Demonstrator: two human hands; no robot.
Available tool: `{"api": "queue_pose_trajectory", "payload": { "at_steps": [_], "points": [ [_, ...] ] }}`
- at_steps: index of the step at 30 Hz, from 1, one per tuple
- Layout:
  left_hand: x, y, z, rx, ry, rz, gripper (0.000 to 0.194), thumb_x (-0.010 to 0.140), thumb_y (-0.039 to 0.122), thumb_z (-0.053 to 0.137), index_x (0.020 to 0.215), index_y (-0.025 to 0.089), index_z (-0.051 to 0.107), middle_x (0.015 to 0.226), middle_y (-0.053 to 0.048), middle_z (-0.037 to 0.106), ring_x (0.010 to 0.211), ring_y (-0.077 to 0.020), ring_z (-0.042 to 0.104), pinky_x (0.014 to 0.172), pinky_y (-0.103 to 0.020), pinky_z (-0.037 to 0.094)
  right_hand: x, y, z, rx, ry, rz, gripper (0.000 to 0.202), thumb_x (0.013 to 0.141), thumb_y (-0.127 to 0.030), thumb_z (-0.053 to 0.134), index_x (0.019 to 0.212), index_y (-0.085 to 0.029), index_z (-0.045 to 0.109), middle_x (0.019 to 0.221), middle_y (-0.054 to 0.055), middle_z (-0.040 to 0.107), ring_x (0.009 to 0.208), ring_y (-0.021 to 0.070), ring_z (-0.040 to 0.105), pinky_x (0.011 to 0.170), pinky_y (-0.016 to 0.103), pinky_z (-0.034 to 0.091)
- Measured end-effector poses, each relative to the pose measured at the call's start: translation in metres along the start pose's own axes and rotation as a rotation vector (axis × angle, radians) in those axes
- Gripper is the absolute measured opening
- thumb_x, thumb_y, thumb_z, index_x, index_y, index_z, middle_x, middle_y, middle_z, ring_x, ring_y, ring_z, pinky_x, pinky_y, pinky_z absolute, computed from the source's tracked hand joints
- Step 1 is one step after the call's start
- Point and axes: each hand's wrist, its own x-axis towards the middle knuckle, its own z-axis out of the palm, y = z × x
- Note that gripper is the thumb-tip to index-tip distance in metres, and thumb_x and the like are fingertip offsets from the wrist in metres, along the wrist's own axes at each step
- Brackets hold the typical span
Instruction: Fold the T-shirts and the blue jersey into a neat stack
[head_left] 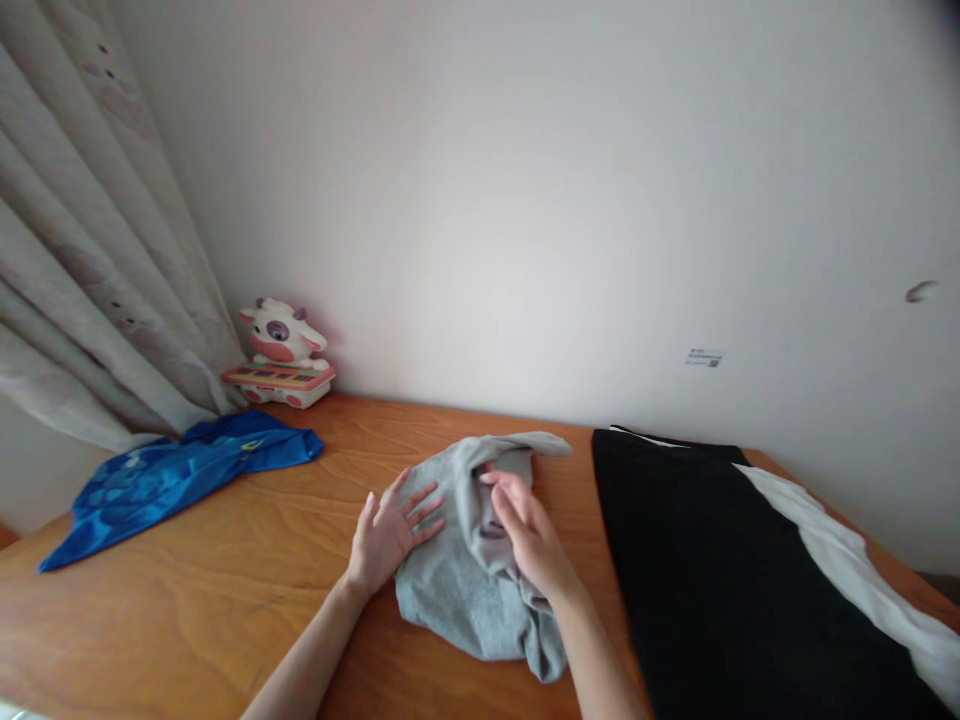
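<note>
A light grey garment [465, 600] lies bunched and partly folded on the wooden table in front of me; its exact kind is unclear. My left hand [390, 535] is open at its left side, palm turned partly up, fingers spread over the cloth. On the other side my right hand [529, 530] is closed on a raised fold of the garment, with thumb and fingers drawn together. The fingertips are partly lost in the fabric. One strip of grey cloth sticks out toward the back right.
A blue shiny garment [180, 480] lies at the left by the curtain [90, 240]. Against the wall stands a cow-shaped toy keyboard [281, 375]. On the right a black garment [720, 580] is spread flat, with white cloth [847, 560] along its side. The table [285, 570] reaches the wall.
</note>
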Motion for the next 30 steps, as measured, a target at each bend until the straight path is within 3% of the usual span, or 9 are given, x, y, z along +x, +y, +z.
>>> {"api": "queue_pose_trajectory", "payload": {
  "at_steps": [2, 4, 8, 11, 14, 17, 21, 25, 30],
  "points": [
    [-0.006, -0.002, 0.000, 0.035, 0.028, -0.052, 0.094, 0.075, 0.092, 0.030, 0.135, 0.026, 0.058, 0.129, -0.015, 0.070, 0.118, -0.0378, 0.066, 0.096, -0.059, 0.054, -0.014, -0.013, 0.020, -0.164, -0.219, -0.162, 0.022, 0.086, -0.043, 0.072, 0.101, -0.026, 0.070, 0.125, 0.006, 0.070, 0.131, 0.0255, 0.054, 0.114, 0.040, 0.037],
    [-0.011, -0.006, 0.002, 0.053, 0.068, -0.130, 0.080, 0.073, 0.083, 0.056, 0.123, 0.022, 0.067, 0.113, -0.015, 0.076, 0.109, -0.0398, 0.070, 0.092, -0.057, 0.057, -0.022, -0.020, 0.020, -0.281, -0.230, -0.282, 0.020, 0.092, -0.043, 0.065, 0.099, -0.026, 0.073, 0.125, 0.007, 0.070, 0.125, 0.0246, 0.058, 0.112, 0.040, 0.039],
    [-0.011, -0.013, 0.008, 0.104, 0.107, -0.170, 0.049, 0.069, 0.044, 0.083, 0.110, 0.021, 0.072, 0.101, -0.012, 0.078, 0.098, -0.0381, 0.074, 0.088, -0.058, 0.060, -0.015, 0.012, -0.023, -0.359, 0.097, -0.242, 0.024, 0.085, -0.049, 0.072, 0.088, -0.025, 0.073, 0.094, 0.006, 0.073, 0.095, 0.0229, 0.066, 0.096, 0.033, 0.049],
    [-0.005, -0.015, 0.007, 0.239, 0.127, -0.041, 0.036, 0.074, 0.037, 0.076, 0.107, 0.024, 0.072, 0.105, -0.009, 0.077, 0.108, -0.0350, 0.072, 0.092, -0.055, 0.059, -0.007, 0.057, -0.063, -0.419, 0.311, -0.155, 0.034, 0.075, -0.056, 0.077, 0.090, -0.025, 0.071, 0.091, 0.006, 0.073, 0.089, 0.0239, 0.066, 0.090, 0.035, 0.051],
    [-0.003, -0.018, 0.005, 0.480, 0.192, 0.140, 0.046, 0.076, 0.040, 0.070, 0.119, 0.023, 0.068, 0.114, -0.009, 0.075, 0.119, -0.0341, 0.066, 0.103, -0.054, 0.052, -0.006, 0.090, -0.087, -0.523, 0.356, -0.121, 0.033, 0.078, -0.055, 0.072, 0.090, -0.025, 0.069, 0.092, 0.007, 0.073, 0.088, 0.0257, 0.066, 0.087, 0.038, 0.051],
    [-0.008, -0.023, 0.011, 0.802, 0.223, 0.273, 0.071, 0.074, 0.047, 0.072, 0.138, 0.019, 0.056, 0.127, -0.014, 0.070, 0.125, -0.0359, 0.062, 0.109, -0.053, 0.046, -0.007, 0.103, -0.089, -0.751, 0.243, -0.168, 0.019, 0.086, -0.044, 0.064, 0.089, -0.026, 0.070, 0.094, 0.007, 0.072, 0.092, 0.0268, 0.064, 0.089, 0.039, 0.049],
    [-0.017, -0.036, 0.034, 1.045, 0.141, 0.236, 0.099, 0.073, 0.047, 0.075, 0.155, 0.013, 0.032, 0.133, -0.020, 0.065, 0.128, -0.0387, 0.059, 0.109, -0.053, 0.043, -0.006, 0.109, -0.079, -0.983, 0.071, -0.134, 0.021, 0.084, -0.020, 0.053, 0.088, -0.026, 0.073, 0.100, 0.008, 0.072, 0.098, 0.0271, 0.063, 0.091, 0.037, 0.045],
    [-0.013, -0.047, 0.060, 0.933, 0.031, 0.224, 0.097, 0.075, 0.025, 0.067, 0.159, 0.018, 0.018, 0.135, -0.014, 0.064, 0.125, -0.0306, 0.062, 0.106, -0.044, 0.046, -0.006, 0.109, -0.074, -0.975, -0.001, -0.133, 0.024, 0.081, -0.017, 0.051, 0.084, -0.023, 0.073, 0.099, 0.009, 0.073, 0.099, 0.0267, 0.065, 0.092, 0.036, 0.046],
    [0.015, -0.047, 0.078, 0.650, -0.054, 0.297, 0.087, 0.062, 0.014, 0.061, 0.147, 0.019, 0.040, 0.127, -0.009, 0.068, 0.115, -0.0254, 0.065, 0.105, -0.039, 0.046, -0.012, 0.099, -0.082, -0.638, -0.057, -0.236, 0.030, 0.092, -0.036, 0.049, 0.097, -0.021, 0.074, 0.105, 0.010, 0.074, 0.099, 0.0250, 0.067, 0.088, 0.033, 0.051]
  ]
}}
